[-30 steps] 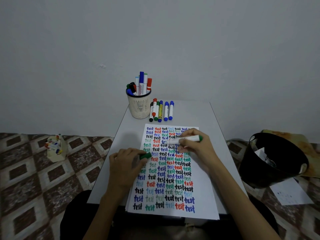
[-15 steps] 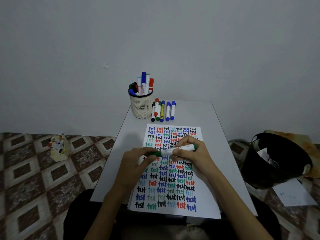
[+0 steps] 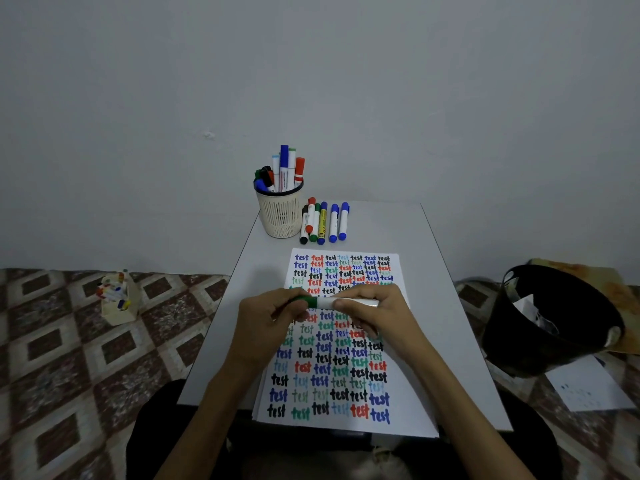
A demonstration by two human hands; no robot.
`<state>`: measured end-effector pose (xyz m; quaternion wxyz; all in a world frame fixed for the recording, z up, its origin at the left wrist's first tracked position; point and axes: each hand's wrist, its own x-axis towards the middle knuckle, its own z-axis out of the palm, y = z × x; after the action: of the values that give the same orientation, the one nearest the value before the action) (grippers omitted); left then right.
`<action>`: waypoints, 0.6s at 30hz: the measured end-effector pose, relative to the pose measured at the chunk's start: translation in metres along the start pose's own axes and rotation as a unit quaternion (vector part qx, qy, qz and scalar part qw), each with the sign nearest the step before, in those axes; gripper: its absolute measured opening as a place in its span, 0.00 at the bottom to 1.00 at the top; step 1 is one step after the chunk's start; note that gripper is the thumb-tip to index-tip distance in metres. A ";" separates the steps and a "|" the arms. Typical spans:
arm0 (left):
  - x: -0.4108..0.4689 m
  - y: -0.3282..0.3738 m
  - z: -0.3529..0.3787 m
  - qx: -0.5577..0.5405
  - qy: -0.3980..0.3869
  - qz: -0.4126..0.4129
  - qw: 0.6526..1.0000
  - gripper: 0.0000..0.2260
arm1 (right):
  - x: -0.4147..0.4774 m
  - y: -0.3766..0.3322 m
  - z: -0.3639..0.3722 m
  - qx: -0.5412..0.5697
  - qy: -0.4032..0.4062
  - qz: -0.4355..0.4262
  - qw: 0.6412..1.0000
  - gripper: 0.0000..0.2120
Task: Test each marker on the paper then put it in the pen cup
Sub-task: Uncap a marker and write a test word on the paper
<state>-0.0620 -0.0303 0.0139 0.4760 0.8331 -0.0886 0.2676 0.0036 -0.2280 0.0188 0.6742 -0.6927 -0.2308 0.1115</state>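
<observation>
A green marker (image 3: 330, 302) lies level between both hands above the paper (image 3: 346, 382), which is covered in rows of coloured "test" words. My left hand (image 3: 273, 318) grips its green cap end. My right hand (image 3: 372, 311) holds its white barrel. The cap sits on the barrel. The cream mesh pen cup (image 3: 280, 213) stands at the table's far left with several markers upright in it. Several loose markers (image 3: 323, 221) lie side by side just right of the cup.
The small grey table (image 3: 436, 282) stands against a plain wall. A black waste bin (image 3: 550, 320) with crumpled paper sits on the floor to the right, with a loose sheet (image 3: 585, 389) beside it. A small holder of crayons (image 3: 117, 299) stands on the patterned floor, left.
One second ago the cap was apart in my left hand and the marker in my right. The hands came together and the cap now sits on the marker.
</observation>
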 end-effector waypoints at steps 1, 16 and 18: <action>0.001 0.000 -0.002 0.004 0.001 0.013 1.000 0.08 | 0.000 0.002 0.002 0.014 0.004 0.006 1.000 0.07; 0.001 -0.026 -0.015 0.050 0.021 -0.033 0.998 0.17 | 0.062 -0.019 0.015 -0.474 -0.117 -0.109 0.866 0.12; -0.010 -0.038 -0.014 0.104 -0.013 -0.108 0.989 0.26 | 0.084 -0.029 0.015 -0.456 -0.086 -0.091 0.881 0.12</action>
<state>-0.0602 0.0007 -0.0137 0.4120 0.8859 0.0238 0.2119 0.0649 -0.1760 0.0591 0.2687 -0.8873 -0.3749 -0.0084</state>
